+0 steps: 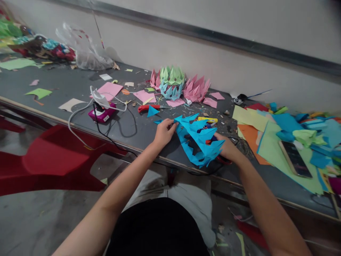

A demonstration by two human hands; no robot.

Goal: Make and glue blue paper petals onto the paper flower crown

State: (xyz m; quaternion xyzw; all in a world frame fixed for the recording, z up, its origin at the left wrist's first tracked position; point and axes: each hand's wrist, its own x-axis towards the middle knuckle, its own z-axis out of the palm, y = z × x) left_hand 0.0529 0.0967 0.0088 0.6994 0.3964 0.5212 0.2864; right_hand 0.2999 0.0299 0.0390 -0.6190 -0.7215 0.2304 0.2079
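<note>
My left hand point(165, 132) pinches one end of a blue folded-paper crown point(198, 133), a curved band with pointed tips held above the table's front edge. Behind its right side is my right hand point(226, 146), closed, its fingers mostly hidden by the paper. A dark blue and orange object shows through the gaps by that hand, too covered to name. Below the right hand a red and black thing point(224, 160) shows in part. A loose blue paper triangle point(152, 111) lies beyond my left hand, beside a red-handled cutter point(148, 108). A yellow tube point(207, 120) lies behind the crown.
Pink point(197, 89), green point(172, 74) and light blue point(171, 90) paper crowns stand near the wall. A purple power adapter point(102, 113) with cords sits left. Coloured paper sheets point(274, 142) and a phone point(295, 159) lie right. A red chair point(61, 153) stands left.
</note>
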